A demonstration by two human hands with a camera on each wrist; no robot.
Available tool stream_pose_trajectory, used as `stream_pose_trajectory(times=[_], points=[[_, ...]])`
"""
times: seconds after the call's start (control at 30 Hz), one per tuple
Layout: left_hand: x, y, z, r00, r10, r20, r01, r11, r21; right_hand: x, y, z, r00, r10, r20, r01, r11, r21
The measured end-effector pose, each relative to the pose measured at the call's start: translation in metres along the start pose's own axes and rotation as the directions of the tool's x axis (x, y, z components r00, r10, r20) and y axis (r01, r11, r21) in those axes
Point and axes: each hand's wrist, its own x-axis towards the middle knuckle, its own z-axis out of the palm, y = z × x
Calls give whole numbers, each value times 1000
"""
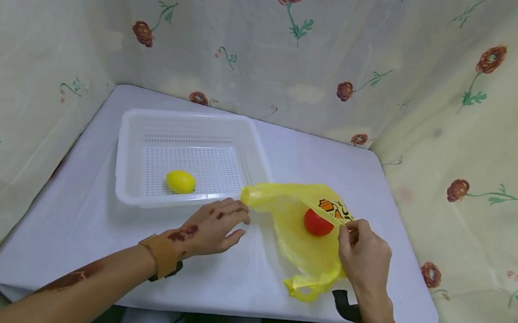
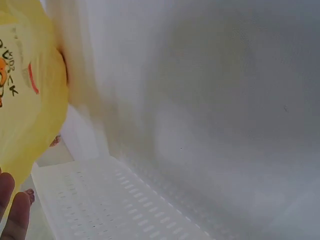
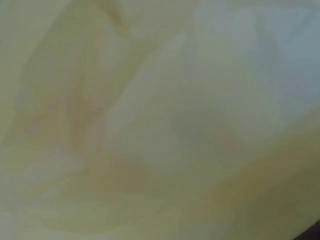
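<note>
On the tabletop (image 1: 83,249), the white basket (image 1: 129,159) is the leftmost piece. Inside it, by its near wall, lies the lemon (image 1: 181,181). Just in front of the basket's near right part is the left hand (image 1: 217,225), its fingers loosely extended and spread, gripping nothing; whether the fingertips touch the bag cannot be told. The yellow bag (image 1: 292,235) spreads right of the basket, one end overlapping that corner in the head view. Farther right of the basket, the red ball (image 1: 315,224) sits partly covered by the bag's printed layer. Rightmost from the basket, the right hand (image 1: 366,251) pinches the bag's edge.
</note>
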Motion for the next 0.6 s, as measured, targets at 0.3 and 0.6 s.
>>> stream_pose_trajectory(times=[0.3,0.6], points=[[0,-3,-2,999,-33,-5,33,999,-28,12,1,-8,995,66,-77,-65,998,14],[-1,-5,-4,999,-54,-9,53,997,-53,16,3,-12,986,111,-122,-109,994,24]])
